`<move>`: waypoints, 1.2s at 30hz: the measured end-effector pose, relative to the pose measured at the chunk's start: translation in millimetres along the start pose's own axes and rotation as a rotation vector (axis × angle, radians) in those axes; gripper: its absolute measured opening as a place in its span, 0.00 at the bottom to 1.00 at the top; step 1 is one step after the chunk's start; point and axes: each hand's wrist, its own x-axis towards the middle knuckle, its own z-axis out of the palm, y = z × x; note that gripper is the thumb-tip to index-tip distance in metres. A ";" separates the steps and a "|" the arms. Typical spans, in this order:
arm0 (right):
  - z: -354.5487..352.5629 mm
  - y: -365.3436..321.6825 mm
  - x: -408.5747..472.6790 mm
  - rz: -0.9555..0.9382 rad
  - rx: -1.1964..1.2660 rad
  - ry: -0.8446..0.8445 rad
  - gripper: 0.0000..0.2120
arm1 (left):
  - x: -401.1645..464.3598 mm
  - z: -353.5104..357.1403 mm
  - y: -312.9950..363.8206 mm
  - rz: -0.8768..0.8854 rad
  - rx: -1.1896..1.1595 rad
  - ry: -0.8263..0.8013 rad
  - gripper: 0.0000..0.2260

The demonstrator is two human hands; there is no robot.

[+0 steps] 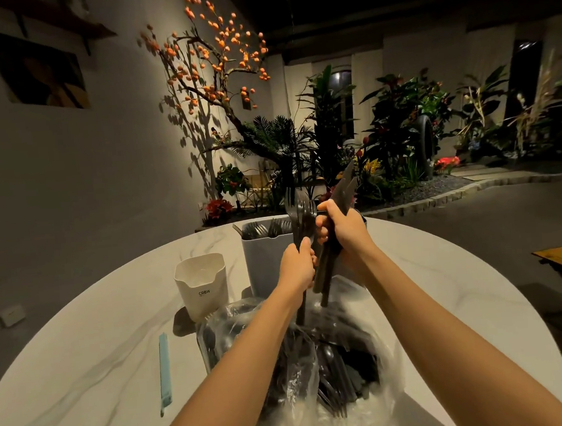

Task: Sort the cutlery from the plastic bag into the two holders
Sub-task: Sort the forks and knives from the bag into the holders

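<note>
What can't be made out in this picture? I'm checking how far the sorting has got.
- Head view: the second holder is almost wholly behind the right hand and its knives.
- The count in the bag: dark cutlery, crumpled glaring plastic, forearms across it.
- The grey holder shows forks; number too dim to tell.
- The left hand covers its forks' handles.

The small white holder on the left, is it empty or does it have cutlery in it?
Empty as far as shows: the small white holder stands upright with only its bare inner wall visible, while fork tines stick up from the grey holder.
</note>
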 end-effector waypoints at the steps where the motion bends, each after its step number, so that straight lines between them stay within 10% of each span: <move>1: 1.0 -3.8 2.2 0.001 0.024 0.018 0.08 | 2.0 2.2 -2.5 -0.003 0.021 0.036 0.13; 10: -4.2 6.6 15.3 0.038 0.336 0.187 0.12 | 4.9 25.5 -0.6 -0.210 -0.544 0.008 0.14; 24: -14.1 8.0 14.5 0.139 -0.265 0.214 0.20 | 22.4 27.7 12.6 -0.097 -0.403 0.139 0.14; 36: -16.3 0.0 43.3 -0.165 -0.132 0.507 0.21 | 35.4 24.4 7.6 -0.087 -0.286 0.238 0.15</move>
